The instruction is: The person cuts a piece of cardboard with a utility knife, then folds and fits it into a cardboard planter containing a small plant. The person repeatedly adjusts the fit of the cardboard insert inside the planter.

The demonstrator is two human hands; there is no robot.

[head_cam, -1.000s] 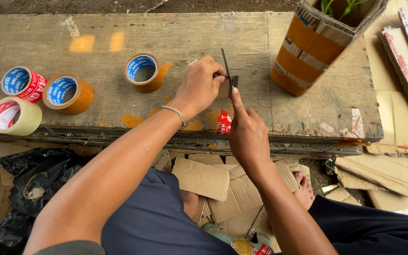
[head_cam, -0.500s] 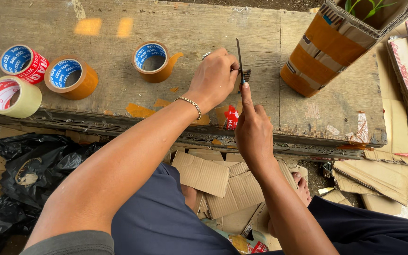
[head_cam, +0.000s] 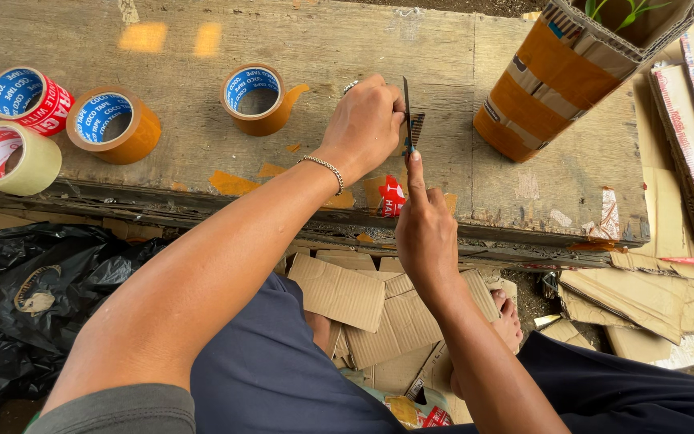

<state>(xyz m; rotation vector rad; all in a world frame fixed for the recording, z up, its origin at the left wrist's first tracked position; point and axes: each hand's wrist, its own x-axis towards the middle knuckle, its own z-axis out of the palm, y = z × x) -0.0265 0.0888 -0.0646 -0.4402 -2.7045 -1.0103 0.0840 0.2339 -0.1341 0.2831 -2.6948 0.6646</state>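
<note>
The left hand [head_cam: 369, 120] is closed in a loose fist over the wooden plank [head_cam: 299, 48] and pinches a small piece of corrugated cardboard [head_cam: 417, 128], which stands on its edge at the thumb side of the fist. The right hand [head_cam: 425, 233] comes from below and holds a thin dark blade [head_cam: 406, 108] upright — its index finger lies straight along the tool, and the blade stands just beside the cardboard piece, touching or nearly touching it; I cannot tell which. The two hands are close together, the right one directly below the left. A thin metal bracelet [head_cam: 324, 167] sits on the left wrist. On the plank to the left there are four rolls of tape: one brown roll [head_cam: 257, 98] near the left hand, another brown roll [head_cam: 114, 124], a red and white roll [head_cam: 27, 98] and a pale yellowish roll [head_cam: 6, 157]. At the right end of the plank stands a cardboard box wrapped with brown tape [head_cam: 556, 76] — green leaves show in its open top. Flat cardboard scraps [head_cam: 363, 301] lie on the ground under the plank, and a black plastic bag [head_cam: 42, 281] lies at the left.
</note>
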